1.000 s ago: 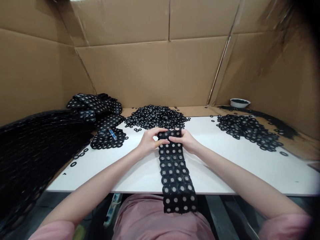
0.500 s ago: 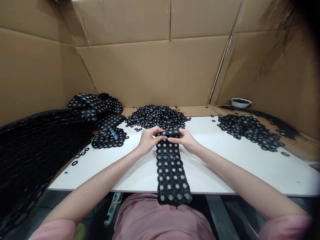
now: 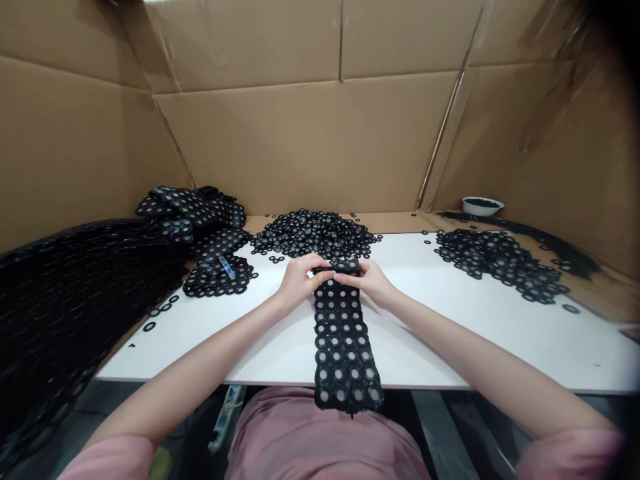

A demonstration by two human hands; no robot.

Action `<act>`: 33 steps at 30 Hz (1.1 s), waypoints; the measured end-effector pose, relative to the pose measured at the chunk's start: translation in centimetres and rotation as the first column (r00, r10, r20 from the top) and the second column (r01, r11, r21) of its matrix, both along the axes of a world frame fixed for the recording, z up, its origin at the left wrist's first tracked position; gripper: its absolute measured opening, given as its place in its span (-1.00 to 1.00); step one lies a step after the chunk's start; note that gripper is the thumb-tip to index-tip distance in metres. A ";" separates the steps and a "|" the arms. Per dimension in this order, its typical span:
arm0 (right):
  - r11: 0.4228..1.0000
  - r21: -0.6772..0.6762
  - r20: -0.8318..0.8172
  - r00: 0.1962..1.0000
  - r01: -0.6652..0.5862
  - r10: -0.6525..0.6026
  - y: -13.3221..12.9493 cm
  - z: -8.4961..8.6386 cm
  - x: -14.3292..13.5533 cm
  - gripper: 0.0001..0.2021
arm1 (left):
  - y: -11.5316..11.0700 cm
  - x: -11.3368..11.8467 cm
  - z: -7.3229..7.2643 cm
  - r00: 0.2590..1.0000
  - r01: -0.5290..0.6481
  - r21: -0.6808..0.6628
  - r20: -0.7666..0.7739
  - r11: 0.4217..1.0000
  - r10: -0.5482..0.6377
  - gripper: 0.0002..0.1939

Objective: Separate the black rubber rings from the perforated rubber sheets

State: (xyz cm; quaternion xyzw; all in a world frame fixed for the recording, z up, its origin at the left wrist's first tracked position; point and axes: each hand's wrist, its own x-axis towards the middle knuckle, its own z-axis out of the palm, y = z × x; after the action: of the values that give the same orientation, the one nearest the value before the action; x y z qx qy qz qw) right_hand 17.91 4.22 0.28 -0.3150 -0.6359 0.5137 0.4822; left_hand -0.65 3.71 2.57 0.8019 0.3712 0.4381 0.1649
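Note:
A long strip of linked black rings runs from my hands toward me, and its near end hangs over the table's front edge. My left hand pinches the strip's far end from the left, thumb and fingers closed on it. From the right, my right hand grips the same end, its thumb tip close to the left thumb. That far end is folded or raised between the fingers; the fingertips behind it are hidden. Just beyond my hands lies a heap of loose black rings.
A white board covers the table, with cardboard walls around it. More black rings lie at right, near a white bowl of small dark pieces. At left, a large dark mass of ring mesh and a small blue packet sit.
The folded far end of the strip has tilted slightly between my fingers. Both hands stay in nearly the same place, still closed on it.

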 end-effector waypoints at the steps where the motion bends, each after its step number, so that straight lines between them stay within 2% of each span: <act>1: 1.000 -0.002 -0.002 1.000 -0.012 0.012 0.0 0.1 0.0 -0.67 | 0.1 -0.1 0.1 1.000 0.013 0.048 -0.018 0.999 -0.012 -0.83; 3: 0.999 -0.011 0.006 0.999 -0.040 0.040 -0.1 0.2 0.1 -0.67 | 0.3 -0.4 0.3 0.999 0.020 0.109 -0.039 0.994 -0.016 -0.79; 5: 0.998 -0.024 0.030 0.998 -0.061 0.061 -0.2 0.2 0.1 -0.67 | 0.4 -0.5 0.4 0.999 0.015 0.106 -0.048 0.994 -0.010 -0.77; 10: 0.998 -0.028 0.071 0.996 -0.049 0.051 -0.2 0.1 -0.2 -0.68 | 0.5 -0.4 0.9 1.000 0.013 -0.054 0.028 0.998 -0.011 -0.81; 12: 0.999 -0.004 0.105 0.994 -0.032 0.032 0.0 0.1 -0.3 -0.71 | 0.7 -0.3 1.0 0.994 0.016 -0.172 0.106 0.985 0.003 -0.85; 15: 0.999 0.051 0.152 0.988 -0.016 0.008 0.3 0.0 -0.6 -0.76 | 1.8 -0.4 1.2 0.959 0.070 -0.349 0.282 0.934 0.033 -0.85; 18: 0.998 0.062 0.168 0.986 -0.008 -0.003 0.1 0.0 -0.8 -0.79 | 3.8 -1.7 1.6 0.863 0.037 -0.406 0.473 0.913 0.175 -0.87; 20: 0.999 0.039 0.161 0.987 -0.019 0.012 -0.2 -0.1 -0.8 -0.80 | 5.3 -3.1 2.0 0.777 -0.064 -0.392 0.558 0.918 0.293 -0.85; 23: 0.999 -0.012 0.120 0.992 -0.030 0.031 -0.5 -0.1 -0.8 -0.71 | 6.8 -5.0 2.1 0.736 -0.144 -0.349 0.588 0.926 0.335 -0.80; 25: 0.998 -0.041 0.079 0.996 -0.041 0.044 -0.5 -0.1 -0.8 -0.68 | 7.4 -5.4 1.7 0.779 -0.143 -0.334 0.542 0.932 0.313 -0.73; 27: 0.996 -0.068 0.050 0.997 -0.054 0.057 -0.5 -0.1 -0.7 -0.68 | 7.7 -5.2 0.9 0.855 -0.114 -0.339 0.445 0.934 0.266 -0.66; 29: 0.994 -0.102 0.035 0.998 -0.048 0.052 -0.4 -0.1 -0.6 -0.69 | 7.7 -4.7 0.3 0.914 -0.150 -0.304 0.321 0.941 0.249 -0.68; 31: 0.991 -0.122 0.016 0.998 -0.050 0.052 -0.4 -0.1 -0.4 -0.68 | 7.2 -4.0 0.3 0.935 -0.249 -0.173 0.215 0.953 0.283 -0.75; 33: 0.989 -0.133 -0.004 0.998 -0.060 0.060 -0.4 0.0 -0.3 -0.66 | 5.9 -3.1 0.7 0.943 -0.292 0.008 0.166 0.956 0.287 -0.79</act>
State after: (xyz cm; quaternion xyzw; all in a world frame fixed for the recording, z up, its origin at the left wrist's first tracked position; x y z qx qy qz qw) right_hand 17.57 3.82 0.25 -0.3271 -0.6096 0.5692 0.4443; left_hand -3.76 9.57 3.27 0.7027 0.4631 0.5277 0.1156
